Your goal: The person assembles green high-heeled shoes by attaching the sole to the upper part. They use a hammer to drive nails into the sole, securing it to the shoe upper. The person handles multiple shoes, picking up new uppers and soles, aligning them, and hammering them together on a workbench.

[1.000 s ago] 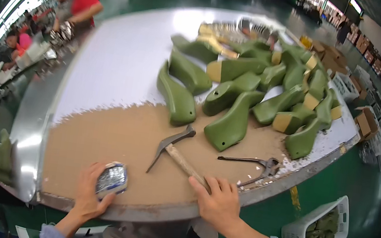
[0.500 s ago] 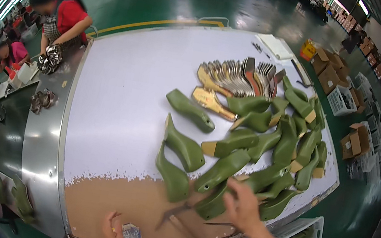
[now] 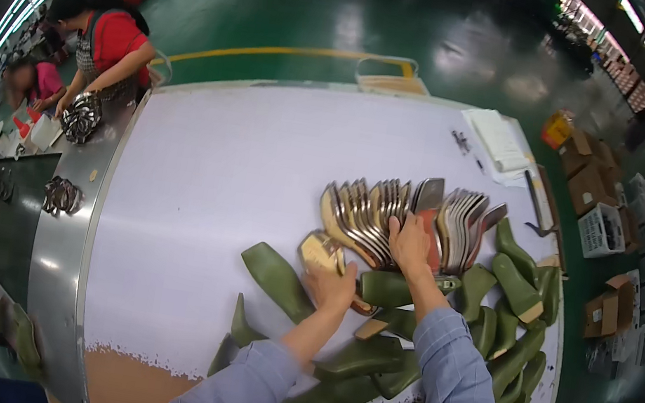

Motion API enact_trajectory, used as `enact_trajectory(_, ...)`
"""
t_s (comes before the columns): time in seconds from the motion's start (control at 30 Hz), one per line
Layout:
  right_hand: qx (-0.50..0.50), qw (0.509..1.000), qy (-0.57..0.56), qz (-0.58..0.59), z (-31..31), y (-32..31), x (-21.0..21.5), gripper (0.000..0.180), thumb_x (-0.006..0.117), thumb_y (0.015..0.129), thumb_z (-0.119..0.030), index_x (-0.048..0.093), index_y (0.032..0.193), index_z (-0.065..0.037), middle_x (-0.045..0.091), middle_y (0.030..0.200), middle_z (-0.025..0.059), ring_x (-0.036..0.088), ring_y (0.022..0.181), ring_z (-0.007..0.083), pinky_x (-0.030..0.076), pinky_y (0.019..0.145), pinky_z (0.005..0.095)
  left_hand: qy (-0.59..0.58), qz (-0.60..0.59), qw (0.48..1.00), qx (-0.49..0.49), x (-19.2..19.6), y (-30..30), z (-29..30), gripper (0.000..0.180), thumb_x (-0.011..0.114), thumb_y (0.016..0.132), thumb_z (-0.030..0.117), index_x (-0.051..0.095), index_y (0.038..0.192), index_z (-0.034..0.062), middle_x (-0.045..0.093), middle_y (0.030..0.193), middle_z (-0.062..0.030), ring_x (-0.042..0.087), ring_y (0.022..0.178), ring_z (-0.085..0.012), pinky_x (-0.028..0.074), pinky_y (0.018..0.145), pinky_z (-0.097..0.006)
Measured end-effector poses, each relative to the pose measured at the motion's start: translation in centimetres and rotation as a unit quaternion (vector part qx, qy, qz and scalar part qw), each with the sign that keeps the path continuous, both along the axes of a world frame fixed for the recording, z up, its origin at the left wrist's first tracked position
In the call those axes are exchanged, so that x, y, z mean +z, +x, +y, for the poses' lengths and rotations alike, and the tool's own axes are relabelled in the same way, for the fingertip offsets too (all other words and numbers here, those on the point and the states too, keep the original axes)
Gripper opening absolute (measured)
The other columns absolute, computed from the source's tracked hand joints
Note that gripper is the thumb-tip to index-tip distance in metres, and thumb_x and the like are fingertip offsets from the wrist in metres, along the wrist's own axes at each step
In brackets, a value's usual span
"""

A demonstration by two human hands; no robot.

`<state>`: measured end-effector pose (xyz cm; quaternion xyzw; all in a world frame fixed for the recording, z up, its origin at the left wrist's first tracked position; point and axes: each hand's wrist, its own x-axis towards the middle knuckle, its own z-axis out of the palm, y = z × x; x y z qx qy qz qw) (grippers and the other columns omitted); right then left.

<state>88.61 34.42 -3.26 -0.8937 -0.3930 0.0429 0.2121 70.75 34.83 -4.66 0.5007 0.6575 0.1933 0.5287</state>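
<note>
My left hand (image 3: 331,286) is closed around the near part of a gold shoe sole (image 3: 320,250) lying flat at the front of a stacked row. My right hand (image 3: 411,246) reaches into that row of curved metallic shoe soles (image 3: 359,222), its thumb and fingers closed on soles near the middle, beside a reddish-orange one (image 3: 434,250). Fingertips are partly hidden among them. Green shoe lasts (image 3: 278,277) surround both forearms; one last (image 3: 389,288) lies between my two hands. More lasts (image 3: 514,287) are heaped to the right.
White paper covers most of the worktable (image 3: 192,182). A notepad (image 3: 500,140) and a long-handled tool (image 3: 537,202) lie at the far right. To the left, a co-worker (image 3: 116,46) handles shiny pieces at a metal bench (image 3: 70,247). Cartons (image 3: 588,179) and a white crate (image 3: 602,231) stand on the right.
Both hands have moved forward from the table's near edge to the metallic soles. The left has closed on the gold sole, the right on the row. The view has shifted too.
</note>
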Motion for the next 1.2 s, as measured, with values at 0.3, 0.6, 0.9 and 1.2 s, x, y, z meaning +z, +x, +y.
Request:
enact_trajectory(0.3,0.079,0.967,0.032,0.242,2.2,-0.8,-0.2,0.075,0.081,0.078,-0.045,0.051,0.122,0.008,0.066,0.113,0.0293,0.065,0.107,0.0427,0.050,0.093,0.0441,0.063,-0.293,0.954,0.016,-1.9,0.9,14.9,0.107,0.090,0.075,0.032,0.025,0.151,-0.0050,0.044,0.141,-0.0189,0.049,0.128,-0.0261,0.043,0.106,-0.037)
enact_trajectory(0.6,0.097,0.770,0.304,0.553,2.7,-8.4,2.4,0.050,0.068,0.095,-0.018,0.046,0.135,0.002,0.059,0.130,0.0134,0.056,0.120,0.0194,0.043,0.104,0.0338,-0.035,-0.432,0.901,-0.015,6.0,-5.5,14.1,0.098,0.085,0.081,0.034,0.028,0.153,-0.0009,0.058,0.120,-0.0108,0.061,0.085,-0.0153,0.054,0.068,-0.029)
enact_trajectory(0.9,0.113,0.759,0.260,0.586,-5.6,-35.3,12.5,0.060,0.063,0.082,0.007,0.040,0.137,0.002,0.050,0.135,0.0162,0.051,0.127,0.0232,0.042,0.107,0.0376,0.103,-0.370,0.923,-0.035,17.2,-32.3,5.2,0.083,0.080,0.083,0.030,0.037,0.150,0.0061,0.058,0.124,-0.0117,0.059,0.079,-0.0116,0.049,0.061,-0.024)
enact_trajectory(1.2,0.189,0.832,0.016,0.522,-15.0,-57.7,4.2,0.057,0.074,0.089,-0.023,0.046,0.129,0.007,0.055,0.121,0.0275,0.057,0.113,0.0376,0.045,0.101,0.0427,-0.006,-0.121,0.986,0.116,4.0,-56.9,-4.3,0.065,0.066,0.095,0.048,0.044,0.142,0.0080,0.058,0.128,-0.0101,0.057,0.111,-0.0216,0.050,0.091,-0.035)
